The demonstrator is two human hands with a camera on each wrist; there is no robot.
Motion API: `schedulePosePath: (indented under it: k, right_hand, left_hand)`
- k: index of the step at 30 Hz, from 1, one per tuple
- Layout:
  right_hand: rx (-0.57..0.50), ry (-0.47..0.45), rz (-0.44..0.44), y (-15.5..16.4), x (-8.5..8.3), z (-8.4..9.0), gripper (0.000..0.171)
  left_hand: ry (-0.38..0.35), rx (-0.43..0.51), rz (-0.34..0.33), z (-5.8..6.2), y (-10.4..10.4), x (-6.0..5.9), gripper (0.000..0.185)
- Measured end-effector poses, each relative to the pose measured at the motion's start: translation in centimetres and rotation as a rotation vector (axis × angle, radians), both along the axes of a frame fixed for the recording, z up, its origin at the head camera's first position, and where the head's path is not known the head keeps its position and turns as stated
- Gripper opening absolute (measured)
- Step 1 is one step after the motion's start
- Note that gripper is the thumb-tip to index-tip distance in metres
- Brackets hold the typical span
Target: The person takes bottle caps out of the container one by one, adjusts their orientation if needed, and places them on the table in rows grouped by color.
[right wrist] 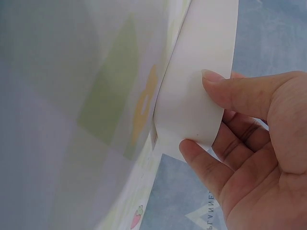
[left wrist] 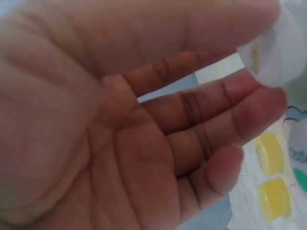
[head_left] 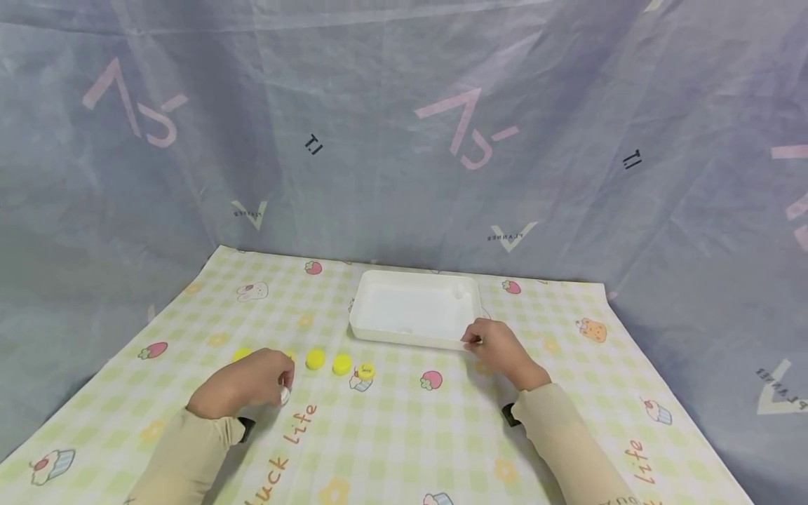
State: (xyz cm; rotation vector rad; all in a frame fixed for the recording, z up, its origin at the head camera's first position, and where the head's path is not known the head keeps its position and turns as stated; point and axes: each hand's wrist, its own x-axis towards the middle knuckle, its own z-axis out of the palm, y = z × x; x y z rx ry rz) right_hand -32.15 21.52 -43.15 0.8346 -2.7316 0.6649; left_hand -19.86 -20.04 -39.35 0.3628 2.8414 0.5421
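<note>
Checked green-and-cream cloth covers the table (head_left: 410,435), backed by blue-grey sheeting. A white cap (left wrist: 271,57) is pinched in the left hand (head_left: 243,386) beside yellow caps (head_left: 328,361); the white tray (head_left: 410,308) corner is gripped by the right hand (head_left: 499,351).

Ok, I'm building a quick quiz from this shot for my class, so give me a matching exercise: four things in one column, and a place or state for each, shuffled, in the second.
Things:
1. white tray
2. yellow caps
3. left hand
4. right hand

Places or states:
A. in a row on the checked cloth
B. pinches the tray's near corner
C. holds a small white cap at its fingertips
D. sits toward the far edge of the cloth

Pairs: 1-D, 2-A, 3-C, 4-B
</note>
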Motion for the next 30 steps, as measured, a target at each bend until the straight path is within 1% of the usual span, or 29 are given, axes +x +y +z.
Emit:
schedulePosePath:
  k: [6, 11, 18, 26, 28, 30]
  right_hand:
    - [-0.017, 0.004, -0.006, -0.1, 0.0, -0.2, 0.012]
    - [-0.013, 0.006, -0.001, -0.1, 0.0, -0.3, 0.012]
    - [-0.021, -0.010, -0.021, 0.0, 0.1, -0.3, 0.013]
    - [-0.025, -0.006, -0.019, 0.0, 0.3, -0.2, 0.014]
    - [-0.023, 0.002, -0.011, 0.0, 0.3, -0.1, 0.014]
    - [-0.026, 0.002, -0.008, -0.1, 0.3, 0.0, 0.014]
  left_hand:
    - [0.020, -0.016, 0.011, -0.5, 0.3, -0.1, 0.030]
    - [0.015, -0.029, 0.023, -0.7, 0.4, -0.1, 0.031]
    - [0.015, -0.024, 0.039, -1.0, 0.4, -0.2, 0.031]
    - [-0.013, 0.000, 0.060, -0.4, 0.4, -0.1, 0.027]
    - [0.012, 0.008, 0.050, 0.0, 0.3, -0.2, 0.026]
    - [0.064, 0.009, 0.033, 0.5, 0.3, -0.3, 0.029]
